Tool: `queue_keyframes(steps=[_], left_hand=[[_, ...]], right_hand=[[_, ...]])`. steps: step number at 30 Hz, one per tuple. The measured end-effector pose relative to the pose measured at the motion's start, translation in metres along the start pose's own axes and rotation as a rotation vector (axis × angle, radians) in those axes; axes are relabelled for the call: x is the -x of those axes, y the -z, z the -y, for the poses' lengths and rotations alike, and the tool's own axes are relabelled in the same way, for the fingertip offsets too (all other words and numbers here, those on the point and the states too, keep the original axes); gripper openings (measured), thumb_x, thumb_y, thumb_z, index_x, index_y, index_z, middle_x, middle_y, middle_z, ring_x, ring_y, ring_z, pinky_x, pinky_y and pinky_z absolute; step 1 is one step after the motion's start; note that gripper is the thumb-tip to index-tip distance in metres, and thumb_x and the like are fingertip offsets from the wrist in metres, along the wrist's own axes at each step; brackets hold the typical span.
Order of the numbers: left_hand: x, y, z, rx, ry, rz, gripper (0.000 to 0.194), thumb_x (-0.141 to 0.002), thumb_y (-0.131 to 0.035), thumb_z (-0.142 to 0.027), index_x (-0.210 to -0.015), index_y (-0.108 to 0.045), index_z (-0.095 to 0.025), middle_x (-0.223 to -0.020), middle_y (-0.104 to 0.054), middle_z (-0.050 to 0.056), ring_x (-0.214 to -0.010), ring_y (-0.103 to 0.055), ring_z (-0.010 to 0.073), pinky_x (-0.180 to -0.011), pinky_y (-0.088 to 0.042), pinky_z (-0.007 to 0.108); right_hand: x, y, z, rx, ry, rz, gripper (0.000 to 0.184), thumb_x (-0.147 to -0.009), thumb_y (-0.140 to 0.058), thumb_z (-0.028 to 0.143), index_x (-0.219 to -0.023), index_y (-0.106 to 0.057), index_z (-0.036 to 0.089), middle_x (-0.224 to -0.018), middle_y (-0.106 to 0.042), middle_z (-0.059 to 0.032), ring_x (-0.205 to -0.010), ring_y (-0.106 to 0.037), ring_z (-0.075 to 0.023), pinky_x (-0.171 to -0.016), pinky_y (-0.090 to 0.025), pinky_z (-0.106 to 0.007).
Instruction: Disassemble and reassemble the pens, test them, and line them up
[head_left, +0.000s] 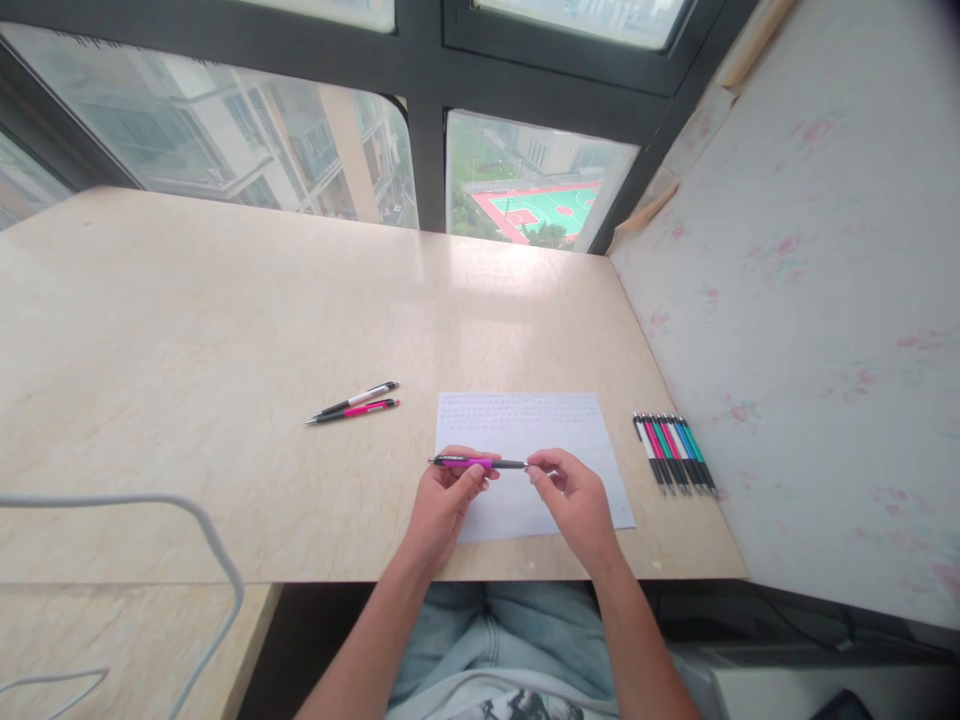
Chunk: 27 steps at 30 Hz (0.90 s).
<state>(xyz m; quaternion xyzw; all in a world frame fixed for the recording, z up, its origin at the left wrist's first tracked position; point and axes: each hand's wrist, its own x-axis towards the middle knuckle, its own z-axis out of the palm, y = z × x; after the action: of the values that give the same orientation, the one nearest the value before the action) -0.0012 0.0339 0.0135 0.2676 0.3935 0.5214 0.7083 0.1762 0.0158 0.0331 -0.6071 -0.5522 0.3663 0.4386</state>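
Note:
A purple and black ballpoint pen lies level between my hands, above a sheet of paper with rows of handwriting along its top. My left hand is closed round the purple barrel, thumb on the near side. With thumb and fingertips, my right hand pinches the pen's tip end at the right. The very tip is partly hidden by those fingers.
Two pens, one white and one pink, lie left of the paper. Several coloured pens form a row at right, near the papered wall. A white cable curves at lower left. Windows border the tabletop's far edge.

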Motion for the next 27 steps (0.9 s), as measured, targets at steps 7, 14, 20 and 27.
queue_keyframes(steps=[7, 14, 20, 27], left_hand=[[0.0002, 0.0009, 0.0016, -0.019, -0.029, 0.025, 0.018, -0.077, -0.077, -0.027, -0.089, -0.069, -0.016, -0.089, -0.073, 0.007, -0.074, -0.064, 0.0147, -0.067, -0.048, 0.025], [0.0009, -0.0012, 0.0001, -0.115, -0.042, 0.051, 0.015, -0.076, -0.078, -0.025, -0.086, -0.072, -0.016, -0.091, -0.074, 0.009, -0.074, -0.064, 0.0157, -0.07, -0.048, 0.027], [0.0001, 0.001, 0.0022, -0.081, -0.043, 0.034, 0.016, -0.076, -0.078, -0.025, -0.087, -0.071, -0.016, -0.086, -0.072, 0.007, -0.073, -0.062, 0.0154, -0.07, -0.048, 0.027], [-0.0011, 0.0021, 0.0026, -0.016, -0.025, 0.006, 0.017, -0.076, -0.078, -0.025, -0.088, -0.07, -0.016, -0.083, -0.072, 0.005, -0.072, -0.062, 0.0135, -0.068, -0.047, 0.025]], right_hand=[[0.0014, 0.0002, 0.0004, 0.021, -0.041, 0.049, 0.03, -0.092, -0.055, 0.041, -0.075, -0.065, 0.019, -0.068, -0.065, -0.0018, -0.066, -0.061, -0.0161, -0.062, -0.047, -0.027], [0.0008, -0.0034, -0.0008, 0.019, -0.064, -0.021, 0.028, -0.093, -0.052, 0.043, -0.09, -0.066, 0.019, -0.074, -0.066, -0.0026, -0.07, -0.064, -0.0176, -0.063, -0.049, -0.027], [0.0039, -0.0036, -0.0025, -0.106, -0.073, 0.026, 0.026, -0.093, -0.052, 0.043, -0.1, -0.063, 0.02, -0.065, -0.064, -0.0004, -0.06, -0.062, -0.0162, -0.059, -0.05, -0.028], [0.0055, -0.0026, -0.0023, -0.085, -0.022, 0.112, 0.019, -0.09, -0.059, 0.038, -0.088, -0.063, 0.02, -0.075, -0.071, -0.0038, -0.07, -0.067, -0.0181, -0.065, -0.052, -0.029]])
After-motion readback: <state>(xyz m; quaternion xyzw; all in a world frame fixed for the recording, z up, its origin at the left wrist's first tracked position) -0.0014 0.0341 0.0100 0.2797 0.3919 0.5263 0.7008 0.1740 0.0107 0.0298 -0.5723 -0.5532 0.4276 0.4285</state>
